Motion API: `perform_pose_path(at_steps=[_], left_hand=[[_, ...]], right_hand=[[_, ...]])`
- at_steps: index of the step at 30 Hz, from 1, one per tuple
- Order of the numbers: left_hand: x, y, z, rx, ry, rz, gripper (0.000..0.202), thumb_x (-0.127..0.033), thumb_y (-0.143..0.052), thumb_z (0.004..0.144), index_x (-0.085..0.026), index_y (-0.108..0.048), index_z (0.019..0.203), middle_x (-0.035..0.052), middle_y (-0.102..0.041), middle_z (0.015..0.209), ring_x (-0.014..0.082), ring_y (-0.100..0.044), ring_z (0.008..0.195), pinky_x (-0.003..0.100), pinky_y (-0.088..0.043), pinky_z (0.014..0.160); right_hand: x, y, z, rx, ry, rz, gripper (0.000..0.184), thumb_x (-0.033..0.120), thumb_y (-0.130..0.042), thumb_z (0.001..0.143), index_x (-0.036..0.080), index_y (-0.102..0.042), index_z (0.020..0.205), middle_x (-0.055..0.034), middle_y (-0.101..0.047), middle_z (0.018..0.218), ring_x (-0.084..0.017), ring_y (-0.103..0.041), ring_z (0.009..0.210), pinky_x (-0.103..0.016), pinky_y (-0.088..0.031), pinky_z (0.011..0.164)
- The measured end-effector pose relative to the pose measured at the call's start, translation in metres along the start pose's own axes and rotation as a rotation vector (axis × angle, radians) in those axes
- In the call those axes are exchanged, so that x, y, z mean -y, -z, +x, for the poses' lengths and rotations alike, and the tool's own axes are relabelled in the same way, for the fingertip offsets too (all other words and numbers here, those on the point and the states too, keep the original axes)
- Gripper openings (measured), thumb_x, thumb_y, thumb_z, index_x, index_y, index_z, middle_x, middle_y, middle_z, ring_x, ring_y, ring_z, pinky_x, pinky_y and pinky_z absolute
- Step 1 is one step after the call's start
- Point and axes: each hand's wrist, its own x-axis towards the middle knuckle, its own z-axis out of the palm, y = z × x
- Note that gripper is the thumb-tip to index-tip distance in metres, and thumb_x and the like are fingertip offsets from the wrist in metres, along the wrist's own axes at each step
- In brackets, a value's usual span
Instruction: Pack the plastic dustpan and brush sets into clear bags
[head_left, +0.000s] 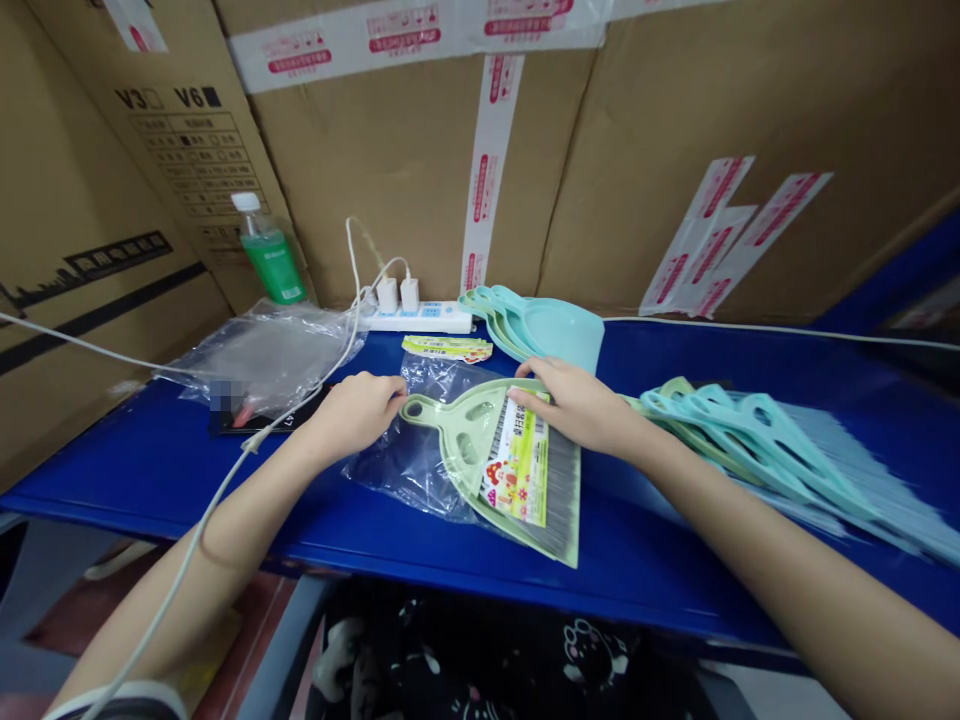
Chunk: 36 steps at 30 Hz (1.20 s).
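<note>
Head view: left hand [358,408] pinches the clear bag [420,450], right hand [577,405] presses flat on the dustpan set [510,465].

a blue table top [675,560] runs across the view, its front edge catching a soft glare from overhead light. behind it stands a wall of large brown cardboard boxes [405,150], sealed with white tape printed in red [491,160] — one box at the left bears printed tick-box markings. a white power strip [420,317] with two chargers lies against the boxes, cables trailing off to both sides. a green bottle [268,252] stands upright near the back left. below the table edge — grey floor, dimly seen.
</note>
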Motion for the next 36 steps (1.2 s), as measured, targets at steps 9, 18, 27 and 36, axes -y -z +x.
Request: perform_pose_path(at_steps=[9,18,27,36], left_hand=[[-0.001,0.002,0.001,0.002,0.022,0.020,0.025,-0.025,-0.042,0.090,-0.020,-0.065,0.083,0.0051,-0.069,0.084,0.0216,-0.064,0.082,0.028,-0.044,0.069],[-0.003,0.003,0.000,0.031,0.050,0.064,0.031,-0.022,-0.036,0.091,-0.017,-0.067,0.087,0.0082,-0.070,0.089,0.0230,-0.065,0.087,0.031,-0.046,0.076],[0.001,0.006,0.000,0.079,0.096,0.083,0.034,-0.018,-0.035,0.089,-0.018,-0.068,0.080,0.0062,-0.071,0.075,0.0219,-0.067,0.078,0.030,-0.048,0.075],[0.001,0.005,0.000,0.081,0.158,0.146,0.034,-0.017,-0.035,0.087,-0.017,-0.069,0.085,0.0089,-0.072,0.079,0.0236,-0.068,0.083,0.031,-0.050,0.079]], right_hand=[[-0.007,0.001,0.004,0.092,0.025,0.109,0.037,0.042,-0.028,0.088,0.020,-0.057,0.090,-0.0099,-0.067,0.089,-0.023,-0.061,0.082,-0.037,-0.045,0.076],[-0.017,-0.002,0.012,0.187,-0.034,0.335,0.023,0.030,-0.037,0.087,0.019,-0.058,0.089,-0.0089,-0.066,0.093,-0.021,-0.060,0.085,-0.033,-0.047,0.076],[-0.007,0.001,0.009,0.256,-0.327,0.710,0.037,0.033,-0.032,0.097,0.018,-0.062,0.082,-0.0040,-0.067,0.080,-0.015,-0.060,0.071,-0.029,-0.049,0.070],[-0.009,0.005,0.009,0.296,-0.483,1.171,0.035,0.019,-0.030,0.099,0.014,-0.065,0.097,-0.0073,-0.071,0.084,-0.010,-0.064,0.070,-0.022,-0.053,0.066]])
